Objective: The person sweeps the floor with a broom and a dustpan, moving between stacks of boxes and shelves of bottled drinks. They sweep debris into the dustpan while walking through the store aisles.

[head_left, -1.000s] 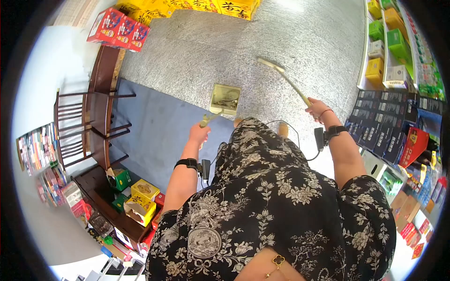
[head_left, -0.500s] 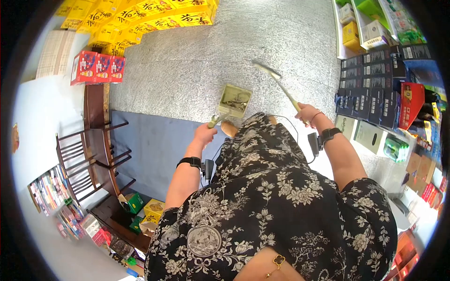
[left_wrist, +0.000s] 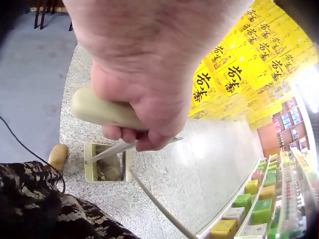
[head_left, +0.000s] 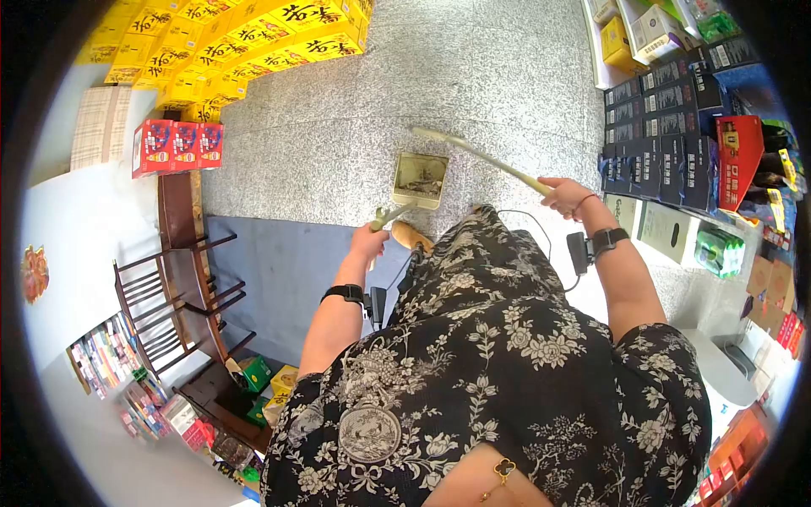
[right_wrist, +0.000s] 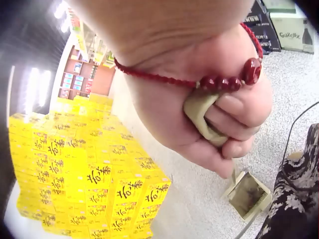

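Observation:
My left hand grips the pale green handle of a long-handled dustpan, its fingers curled round the top. The pan sits on the floor in front of the feet, with greyish litter inside. In my right hand is the end of a pale broom, its loop-shaped grip showing between the fingers in the right wrist view. The broom slants forward and left, its head just beyond the pan's far edge. From the left wrist, the broom's stick runs up to the pan's edge.
Yellow boxes are stacked at the far left, beside red boxes. Dark wooden chairs stand along the left wall. Dark cartons and shelves line the right. A shoe is close behind the pan; a cable hangs near the right wrist.
The broom head has swung left, from ahead and right of the dustpan to just beyond its far edge. The head view has turned, bringing more yellow boxes into sight. Both hands keep their grips.

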The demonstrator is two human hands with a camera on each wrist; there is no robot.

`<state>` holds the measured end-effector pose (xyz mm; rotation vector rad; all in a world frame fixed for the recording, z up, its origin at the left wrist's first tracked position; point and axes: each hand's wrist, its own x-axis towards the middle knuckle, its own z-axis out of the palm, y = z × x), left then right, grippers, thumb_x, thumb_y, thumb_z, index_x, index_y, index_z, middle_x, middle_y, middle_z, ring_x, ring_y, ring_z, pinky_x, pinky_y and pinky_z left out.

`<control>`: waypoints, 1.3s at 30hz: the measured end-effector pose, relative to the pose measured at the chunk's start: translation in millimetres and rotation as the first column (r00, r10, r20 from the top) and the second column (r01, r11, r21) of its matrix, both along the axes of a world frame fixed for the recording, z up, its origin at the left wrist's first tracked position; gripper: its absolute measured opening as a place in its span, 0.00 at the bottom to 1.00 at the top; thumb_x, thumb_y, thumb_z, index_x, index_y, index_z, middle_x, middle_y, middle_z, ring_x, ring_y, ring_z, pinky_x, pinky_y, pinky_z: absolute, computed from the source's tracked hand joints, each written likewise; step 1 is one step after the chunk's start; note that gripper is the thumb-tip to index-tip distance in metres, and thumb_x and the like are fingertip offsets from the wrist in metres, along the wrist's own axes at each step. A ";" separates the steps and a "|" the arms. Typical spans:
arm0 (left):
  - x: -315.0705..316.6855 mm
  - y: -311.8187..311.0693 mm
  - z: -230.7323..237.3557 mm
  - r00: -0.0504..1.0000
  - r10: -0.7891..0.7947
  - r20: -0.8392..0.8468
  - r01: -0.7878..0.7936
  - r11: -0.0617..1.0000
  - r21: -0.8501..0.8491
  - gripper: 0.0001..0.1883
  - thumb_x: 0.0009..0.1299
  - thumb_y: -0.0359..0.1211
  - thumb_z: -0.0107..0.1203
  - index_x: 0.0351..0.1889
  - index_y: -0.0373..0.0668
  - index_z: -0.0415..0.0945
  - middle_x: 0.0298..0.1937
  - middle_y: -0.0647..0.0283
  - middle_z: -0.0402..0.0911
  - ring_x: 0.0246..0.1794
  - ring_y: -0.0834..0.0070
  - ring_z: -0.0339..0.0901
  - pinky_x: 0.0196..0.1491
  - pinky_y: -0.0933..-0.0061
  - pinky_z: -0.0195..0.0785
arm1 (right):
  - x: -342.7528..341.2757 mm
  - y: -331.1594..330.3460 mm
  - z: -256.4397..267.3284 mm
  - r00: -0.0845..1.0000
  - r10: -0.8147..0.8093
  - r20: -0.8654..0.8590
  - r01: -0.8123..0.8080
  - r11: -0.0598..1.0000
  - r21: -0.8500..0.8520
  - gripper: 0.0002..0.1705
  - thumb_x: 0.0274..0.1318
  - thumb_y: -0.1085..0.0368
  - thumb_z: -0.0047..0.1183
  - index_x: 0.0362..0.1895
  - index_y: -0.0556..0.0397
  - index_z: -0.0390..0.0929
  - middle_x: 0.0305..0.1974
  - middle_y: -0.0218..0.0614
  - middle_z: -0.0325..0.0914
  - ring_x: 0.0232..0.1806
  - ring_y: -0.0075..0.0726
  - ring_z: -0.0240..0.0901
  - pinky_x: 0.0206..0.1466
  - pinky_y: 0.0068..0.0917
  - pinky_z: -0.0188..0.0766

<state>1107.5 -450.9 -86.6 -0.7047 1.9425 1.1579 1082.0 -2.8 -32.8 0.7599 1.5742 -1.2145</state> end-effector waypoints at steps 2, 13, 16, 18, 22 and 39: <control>5.9 8.6 5.6 1.000 0.018 0.004 -0.018 1.000 -0.011 0.07 0.52 0.28 0.52 0.29 0.38 0.70 0.17 0.66 0.68 0.13 0.78 0.65 0.15 0.75 0.60 | -1.3 18.1 -0.1 0.999 -0.039 -0.024 0.040 0.998 0.042 0.38 0.41 0.73 0.53 0.62 0.40 0.61 0.18 0.28 0.62 0.12 0.21 0.51 0.12 0.22 0.50; 20.7 52.8 1.1 0.996 0.082 0.044 -0.080 0.995 -0.055 0.07 0.53 0.28 0.53 0.29 0.38 0.70 0.17 0.65 0.68 0.14 0.77 0.65 0.17 0.75 0.59 | -31.8 112.5 -96.7 0.886 -0.431 -0.172 0.454 0.882 0.127 0.06 0.46 0.72 0.48 0.30 0.55 0.66 0.15 0.31 0.59 0.10 0.28 0.54 0.09 0.29 0.54; 27.1 63.9 0.1 0.995 0.093 0.047 -0.091 0.994 -0.059 0.07 0.53 0.28 0.53 0.29 0.38 0.70 0.17 0.65 0.67 0.15 0.77 0.66 0.17 0.74 0.60 | -36.0 120.3 -118.2 0.875 -0.479 -0.068 0.484 0.866 0.125 0.05 0.46 0.71 0.48 0.24 0.55 0.64 0.13 0.32 0.59 0.10 0.30 0.57 0.09 0.30 0.53; 33.5 67.1 -2.3 0.988 0.148 0.045 -0.146 0.989 -0.037 0.06 0.54 0.28 0.53 0.29 0.37 0.70 0.18 0.65 0.67 0.15 0.76 0.66 0.17 0.74 0.60 | -36.8 116.1 -130.9 0.859 -0.512 -0.003 0.507 0.850 0.144 0.05 0.45 0.71 0.48 0.26 0.54 0.64 0.12 0.32 0.59 0.09 0.31 0.58 0.08 0.30 0.53; 39.9 67.3 -12.9 0.979 0.197 0.057 -0.195 0.980 -0.037 0.06 0.54 0.27 0.53 0.29 0.37 0.70 0.18 0.65 0.67 0.15 0.77 0.65 0.17 0.74 0.61 | -37.9 88.4 -143.1 0.974 -0.203 -0.101 0.213 0.973 0.093 0.19 0.44 0.71 0.49 0.45 0.46 0.66 0.15 0.35 0.62 0.11 0.32 0.59 0.10 0.30 0.56; 53.2 58.7 -4.1 0.979 0.199 0.033 -0.199 0.980 -0.010 0.07 0.54 0.28 0.52 0.30 0.37 0.71 0.20 0.65 0.69 0.16 0.77 0.67 0.18 0.75 0.62 | -14.8 11.1 -47.3 0.832 0.554 -0.016 -0.554 0.832 -0.028 0.42 0.41 0.78 0.52 0.63 0.34 0.58 0.17 0.29 0.63 0.14 0.23 0.54 0.16 0.24 0.53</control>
